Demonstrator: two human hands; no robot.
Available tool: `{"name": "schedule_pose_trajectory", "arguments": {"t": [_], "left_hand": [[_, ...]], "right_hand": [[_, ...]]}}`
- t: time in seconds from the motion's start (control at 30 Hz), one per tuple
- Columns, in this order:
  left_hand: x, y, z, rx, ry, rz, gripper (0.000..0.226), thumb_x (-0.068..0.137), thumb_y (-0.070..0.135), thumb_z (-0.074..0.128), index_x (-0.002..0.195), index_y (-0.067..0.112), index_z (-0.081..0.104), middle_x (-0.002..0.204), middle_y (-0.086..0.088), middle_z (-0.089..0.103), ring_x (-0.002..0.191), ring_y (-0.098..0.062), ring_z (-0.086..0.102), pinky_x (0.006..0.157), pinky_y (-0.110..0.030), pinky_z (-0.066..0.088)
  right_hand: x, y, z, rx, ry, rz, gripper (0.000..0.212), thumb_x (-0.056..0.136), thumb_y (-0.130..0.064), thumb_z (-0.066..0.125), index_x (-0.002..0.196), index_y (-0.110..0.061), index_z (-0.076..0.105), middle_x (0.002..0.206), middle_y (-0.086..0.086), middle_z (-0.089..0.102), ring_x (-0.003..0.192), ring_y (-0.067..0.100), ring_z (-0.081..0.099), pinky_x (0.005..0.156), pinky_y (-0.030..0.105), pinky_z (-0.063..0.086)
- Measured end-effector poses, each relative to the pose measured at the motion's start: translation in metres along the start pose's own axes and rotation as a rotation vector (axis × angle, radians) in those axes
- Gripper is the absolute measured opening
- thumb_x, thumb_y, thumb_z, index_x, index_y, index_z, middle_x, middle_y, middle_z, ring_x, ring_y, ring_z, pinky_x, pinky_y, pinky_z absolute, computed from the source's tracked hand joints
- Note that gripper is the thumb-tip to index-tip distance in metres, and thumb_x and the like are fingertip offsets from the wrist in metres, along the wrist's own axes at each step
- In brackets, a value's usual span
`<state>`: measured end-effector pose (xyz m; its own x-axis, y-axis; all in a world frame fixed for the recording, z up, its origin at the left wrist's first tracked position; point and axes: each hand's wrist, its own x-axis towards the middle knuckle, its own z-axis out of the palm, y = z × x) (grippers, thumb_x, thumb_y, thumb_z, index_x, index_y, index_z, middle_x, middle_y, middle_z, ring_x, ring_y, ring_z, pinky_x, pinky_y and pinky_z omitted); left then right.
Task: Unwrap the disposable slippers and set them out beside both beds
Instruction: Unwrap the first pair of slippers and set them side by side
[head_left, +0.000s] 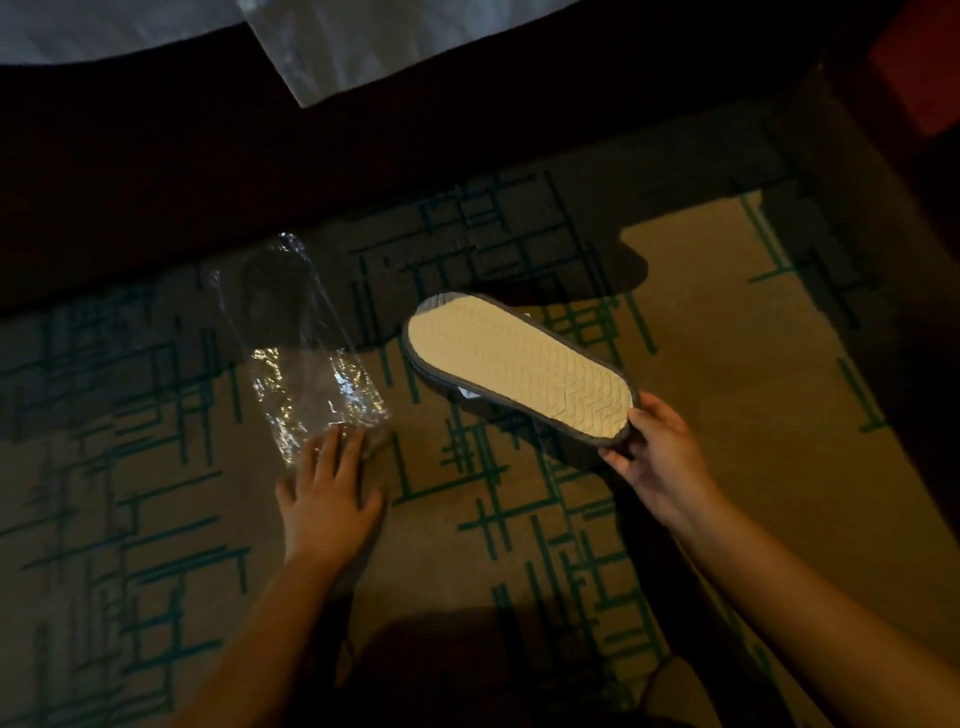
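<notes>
My right hand (652, 457) grips one end of a pair of grey disposable slippers (519, 371), stacked together and held above the carpet. The cream, ridged sole faces up. To the left, a clear plastic wrapper (306, 358) lies crumpled on the carpet. My left hand (330, 491) rests flat with its fingers spread, the fingertips on the wrapper's near end. The wrapper looks empty.
Patterned beige carpet (727, 322) with teal lines covers the floor. A dark bed base (363, 171) runs across the top, with white bedding (363, 41) hanging over it. A reddish piece of furniture (919, 83) stands at the top right. My dark-clothed knee (467, 670) is at the bottom.
</notes>
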<state>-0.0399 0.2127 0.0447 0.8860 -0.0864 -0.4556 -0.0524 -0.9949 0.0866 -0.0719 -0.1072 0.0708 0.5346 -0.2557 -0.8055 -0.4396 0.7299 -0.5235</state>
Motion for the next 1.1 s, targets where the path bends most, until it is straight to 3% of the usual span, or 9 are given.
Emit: {"name": "schedule_pose_trajectory", "arguments": {"t": [0.17, 0.33, 0.4, 0.57, 0.7, 0.77, 0.9, 1.03, 1.1], "left_hand": [[0.007, -0.032, -0.016, 0.024, 0.063, -0.112, 0.072, 0.077, 0.053, 0.032, 0.143, 0.025, 0.024, 0.158, -0.007, 0.006, 0.145, -0.030, -0.004, 0.113, -0.063, 0.003], [0.000, -0.022, -0.022, -0.061, 0.262, -0.170, 0.062, 0.081, 0.033, 0.061, 0.136, 0.015, 0.037, 0.157, -0.011, 0.009, 0.144, -0.033, 0.007, 0.113, -0.062, 0.011], [0.000, -0.004, -0.022, -0.109, 0.340, -0.071, 0.063, 0.077, 0.029, 0.066, 0.132, 0.014, 0.039, 0.155, -0.013, 0.014, 0.143, -0.033, 0.013, 0.112, -0.063, 0.014], [0.009, 0.080, -0.018, 0.028, 0.350, 0.543, 0.081, 0.072, 0.029, 0.068, 0.141, 0.023, 0.025, 0.152, -0.013, 0.028, 0.142, -0.025, 0.014, 0.111, -0.056, 0.011], [0.022, 0.106, -0.018, -0.012, 0.352, 0.591, 0.070, 0.071, 0.017, 0.070, 0.134, 0.018, 0.037, 0.137, -0.014, 0.051, 0.128, -0.031, 0.044, 0.104, -0.057, 0.035], [0.030, 0.100, -0.016, -0.068, 0.371, 0.682, 0.057, 0.075, 0.016, 0.064, 0.128, 0.014, 0.045, 0.128, -0.017, 0.058, 0.117, -0.031, 0.054, 0.094, -0.049, 0.049], [0.030, 0.092, -0.016, -0.124, 0.404, 0.784, 0.044, 0.080, 0.015, 0.061, 0.123, 0.006, 0.054, 0.119, -0.018, 0.062, 0.111, -0.028, 0.058, 0.091, -0.037, 0.050], [0.027, 0.086, -0.013, -0.115, 0.457, 0.773, 0.039, 0.081, 0.016, 0.060, 0.119, 0.009, 0.055, 0.114, -0.015, 0.065, 0.105, -0.026, 0.060, 0.084, -0.040, 0.053], [0.027, 0.087, -0.014, -0.128, 0.465, 0.756, 0.038, 0.080, 0.018, 0.061, 0.117, 0.010, 0.056, 0.111, -0.013, 0.067, 0.102, -0.025, 0.062, 0.081, -0.039, 0.054]], "right_hand": [[0.002, 0.001, 0.007, -0.007, -0.020, 0.001, 0.026, 0.097, -0.005, 0.036, 0.088, -0.021, 0.055, 0.095, 0.003, 0.061, 0.087, 0.017, 0.058, 0.071, 0.036, 0.049], [0.003, 0.001, 0.007, 0.004, -0.044, 0.005, 0.026, 0.096, -0.005, 0.037, 0.089, -0.022, 0.056, 0.094, 0.002, 0.062, 0.087, 0.017, 0.058, 0.069, 0.036, 0.049], [0.003, 0.002, 0.006, -0.001, -0.049, 0.003, 0.026, 0.096, -0.005, 0.037, 0.089, -0.022, 0.055, 0.094, 0.003, 0.062, 0.087, 0.017, 0.058, 0.070, 0.036, 0.049], [0.004, 0.001, -0.001, -0.026, -0.075, 0.020, 0.025, 0.096, -0.006, 0.037, 0.090, -0.021, 0.056, 0.092, 0.003, 0.062, 0.083, 0.017, 0.058, 0.064, 0.035, 0.047], [0.007, -0.007, -0.017, -0.080, -0.121, 0.041, 0.025, 0.096, -0.007, 0.037, 0.092, -0.020, 0.058, 0.078, -0.001, 0.072, 0.076, 0.014, 0.065, 0.052, 0.028, 0.057], [0.009, -0.014, -0.026, -0.093, -0.149, 0.045, 0.027, 0.095, -0.005, 0.037, 0.089, -0.018, 0.060, 0.066, -0.005, 0.074, 0.064, 0.009, 0.070, 0.053, 0.026, 0.057], [0.013, -0.028, -0.038, -0.083, -0.157, 0.048, 0.023, 0.094, -0.004, 0.040, 0.094, -0.015, 0.060, 0.065, -0.003, 0.075, 0.059, 0.008, 0.071, 0.053, 0.027, 0.058], [0.015, -0.036, -0.042, -0.104, -0.136, 0.061, 0.018, 0.093, -0.005, 0.043, 0.093, -0.013, 0.059, 0.060, -0.002, 0.074, 0.055, 0.008, 0.070, 0.048, 0.024, 0.057], [0.013, -0.040, -0.039, -0.076, -0.115, 0.089, 0.007, 0.088, -0.012, 0.054, 0.089, -0.015, 0.059, 0.063, 0.001, 0.073, 0.058, 0.012, 0.070, 0.047, 0.023, 0.057]]}}
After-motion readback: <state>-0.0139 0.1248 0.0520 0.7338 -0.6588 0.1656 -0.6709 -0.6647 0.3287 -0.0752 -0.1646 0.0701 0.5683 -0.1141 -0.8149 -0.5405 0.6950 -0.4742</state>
